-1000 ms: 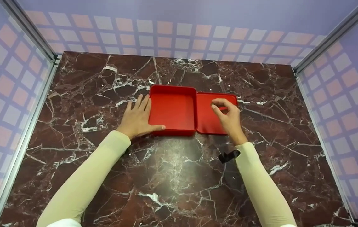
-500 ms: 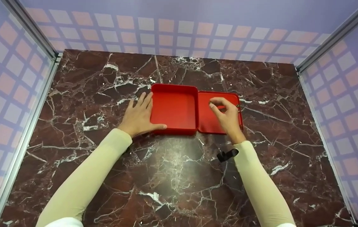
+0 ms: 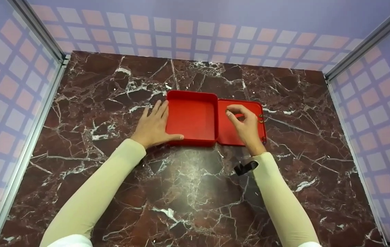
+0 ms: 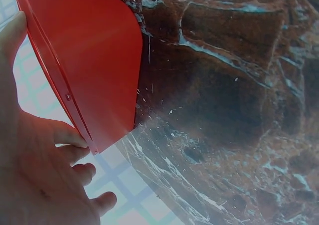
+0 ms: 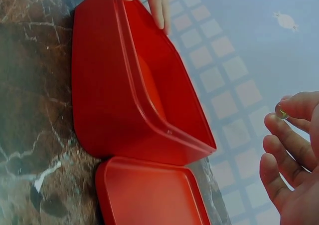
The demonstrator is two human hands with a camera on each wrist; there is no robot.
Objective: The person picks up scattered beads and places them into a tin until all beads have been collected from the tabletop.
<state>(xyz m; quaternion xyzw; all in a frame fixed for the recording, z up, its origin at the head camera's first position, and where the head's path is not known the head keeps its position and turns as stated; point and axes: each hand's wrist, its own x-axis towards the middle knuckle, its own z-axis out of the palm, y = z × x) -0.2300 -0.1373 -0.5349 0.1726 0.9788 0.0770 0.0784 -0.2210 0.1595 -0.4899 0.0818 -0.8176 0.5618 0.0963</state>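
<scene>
An open red square box [image 3: 192, 118] stands on the marbled table. My left hand [image 3: 153, 125] lies spread along its left side, fingertips at the left rim and thumb over the front rim. In the left wrist view, thumb and fingers touch the box's edge [image 4: 60, 70]. Joined to the box's right side is a flat red lid [image 3: 227, 132]. Over this lid my right hand [image 3: 246, 125] pinches a small clear glass marble [image 5: 282, 111] with a yellow-green swirl between thumb and index finger. Several small marbles [image 3: 261, 120] sit along the lid's right edge.
Brown marbled tabletop [image 3: 195, 192] surrounds the box. A pale back wall [image 3: 195, 34] with a printed square pattern and two side walls with metal frames close in the table. A black strap piece [image 3: 246, 168] sits at my right wrist.
My right hand, still pinching the marble, has shifted slightly left over the lid. Marbles show along the lid's right edge where none were visible one second ago. The left hand keeps its place.
</scene>
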